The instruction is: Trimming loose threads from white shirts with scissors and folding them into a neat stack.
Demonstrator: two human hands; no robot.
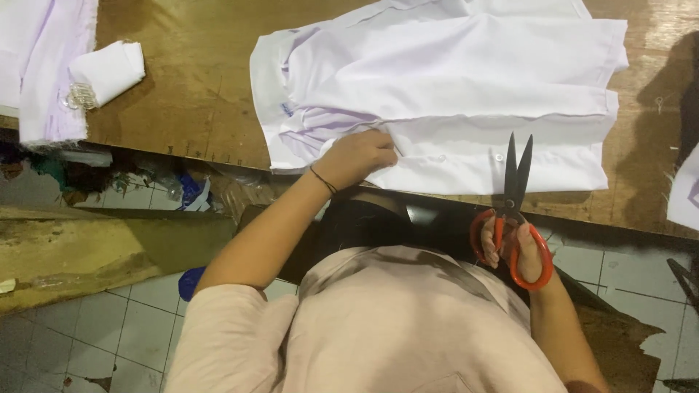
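Scissors with red handles and dark blades sit in the right hand, at the near edge of the wooden worktop. Fingers threaded through the red loops and wrapped around them; blades parted only a little, in a narrow V. Long axis of the scissors runs near-to-far, tips pointing away from the person and onto the lower hem of the white shirt, just right of a small button on the placket.

White shirt lies flat and spread across the worktop, collar end to the left, its long axis running left to right, so the blades stand roughly square to it. Left hand rests on the shirt's near edge, left of the scissors, fingers curled down and pressing or pinching a fold of cloth; whether a loose thread is caught there cannot be told. Dark band on that wrist.

Judged step: cloth held down, blades brought up to the hem, no cut visible yet. A next move would seem to call for the tips to be set exactly against the hem and the cloth kept taut under the left hand, so nothing but the intended bit is caught.

Far left of the shirt: a folded white cloth piece beside a small cluster of pins, and more pale fabric at the worktop's corner.
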